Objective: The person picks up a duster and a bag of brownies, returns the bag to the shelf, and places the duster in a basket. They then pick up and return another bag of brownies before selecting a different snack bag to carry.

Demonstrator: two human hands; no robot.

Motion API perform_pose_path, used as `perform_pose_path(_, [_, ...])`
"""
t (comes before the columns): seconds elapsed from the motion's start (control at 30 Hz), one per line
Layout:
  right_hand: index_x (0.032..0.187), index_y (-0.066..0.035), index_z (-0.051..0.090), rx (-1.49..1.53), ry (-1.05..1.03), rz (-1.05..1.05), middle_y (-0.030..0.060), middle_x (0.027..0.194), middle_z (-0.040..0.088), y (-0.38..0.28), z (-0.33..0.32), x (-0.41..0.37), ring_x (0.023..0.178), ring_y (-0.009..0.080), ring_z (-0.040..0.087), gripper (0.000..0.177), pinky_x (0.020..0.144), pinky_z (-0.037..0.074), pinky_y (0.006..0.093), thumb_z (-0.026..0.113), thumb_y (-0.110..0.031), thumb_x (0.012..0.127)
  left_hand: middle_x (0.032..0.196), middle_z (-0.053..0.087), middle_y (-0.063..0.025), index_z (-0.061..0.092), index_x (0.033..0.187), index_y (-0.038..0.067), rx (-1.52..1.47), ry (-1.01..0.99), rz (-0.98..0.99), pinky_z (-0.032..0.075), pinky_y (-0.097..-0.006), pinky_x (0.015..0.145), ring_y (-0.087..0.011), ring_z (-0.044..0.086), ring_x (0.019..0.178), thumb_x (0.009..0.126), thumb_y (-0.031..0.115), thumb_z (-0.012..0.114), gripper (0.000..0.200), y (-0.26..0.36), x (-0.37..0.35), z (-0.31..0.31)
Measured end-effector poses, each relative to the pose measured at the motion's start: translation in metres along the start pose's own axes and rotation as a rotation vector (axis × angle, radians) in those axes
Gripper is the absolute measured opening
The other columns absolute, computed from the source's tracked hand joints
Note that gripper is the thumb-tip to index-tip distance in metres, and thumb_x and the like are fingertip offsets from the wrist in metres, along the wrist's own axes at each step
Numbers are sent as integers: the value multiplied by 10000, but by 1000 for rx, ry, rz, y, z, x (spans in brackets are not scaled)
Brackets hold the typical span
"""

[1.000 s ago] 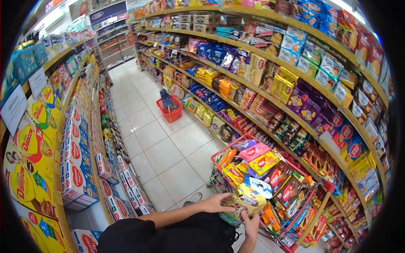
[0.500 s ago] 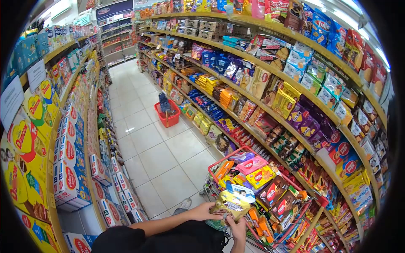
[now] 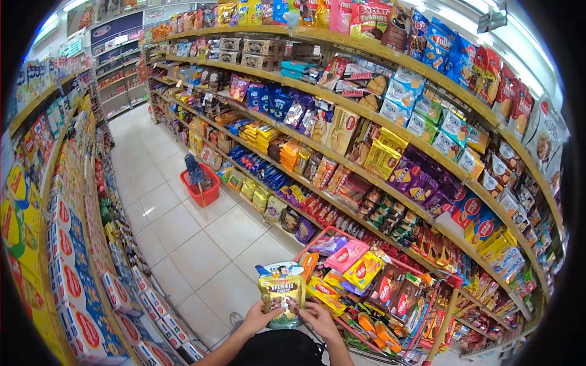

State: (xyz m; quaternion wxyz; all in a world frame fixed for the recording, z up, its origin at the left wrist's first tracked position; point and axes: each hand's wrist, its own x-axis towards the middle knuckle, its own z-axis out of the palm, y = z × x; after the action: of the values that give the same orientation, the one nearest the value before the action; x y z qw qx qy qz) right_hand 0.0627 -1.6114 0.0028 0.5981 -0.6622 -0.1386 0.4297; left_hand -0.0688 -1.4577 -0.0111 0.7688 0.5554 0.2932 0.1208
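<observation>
An upright brownies pouch [image 3: 282, 294], gold with a blue top, is held near the body at the bottom middle. My left hand [image 3: 261, 318] grips its lower left edge, fingers partly behind it. My right hand [image 3: 318, 318] pinches the lower right side. Just right of the pouch stands a shopping cart [image 3: 453, 282] with a red rim, filled with packaged snacks. Among them are a yellow pack [image 3: 364, 269], a pink pack [image 3: 347, 254] and brown packs [image 3: 383, 291].
Snack shelves [image 3: 366, 100] line the right side, close beside the cart. On the left, shelves hold white-and-blue boxes [image 3: 76, 283]. A red basket [image 3: 201, 190] with a dark item in it stands on the tiled floor ahead.
The pouch has turned upright, its front now facing the camera. Both hands have moved left with it. The view has swung right, so the basket and cart appear further left.
</observation>
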Motion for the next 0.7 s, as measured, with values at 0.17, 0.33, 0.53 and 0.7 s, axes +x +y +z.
perform_pose_path(0.17, [1066, 28, 561, -56, -9, 74, 62, 895, 621, 8, 42, 42, 806, 99, 562, 372, 704, 453, 221, 674, -234, 827, 984, 634, -57, 572, 1081, -11, 25, -7, 10, 469, -248, 786, -115, 590, 873, 775, 190, 724, 397, 6, 39, -51])
perform_pose_path(0.33, [979, 9, 569, -250, -87, -24, 18, 822, 602, -26, 106, 96, 767, 70, 545, 314, 665, 451, 216, 670, -249, 832, 1028, 612, -58, 546, 1104, -11, -63, 8, -46, 468, -245, 796, -108, 577, 907, 813, 131, 677, 349, 54, 66, -120])
perform_pose_path(0.53, [1030, 1, 550, -317, -250, -185, 51, 945, 609, -78, 204, 161, 842, 112, 567, 371, 738, 459, 256, 706, -243, 798, 1053, 602, -63, 514, 1130, -8, -175, 21, 72, 467, -251, 811, -110, 574, 930, 817, 95, 661, 360, 105, 96, -225])
perform_pose_path(0.7, [1071, 4, 547, -384, -352, -324, 114, 945, 624, -72, 272, 200, 854, 198, 596, 519, 752, 465, 315, 712, -377, 758, 1095, 578, -88, 472, 1170, -14, -200, 205, 144, 457, -280, 844, -146, 561, 982, 818, 58, 642, 398, 111, 92, -282])
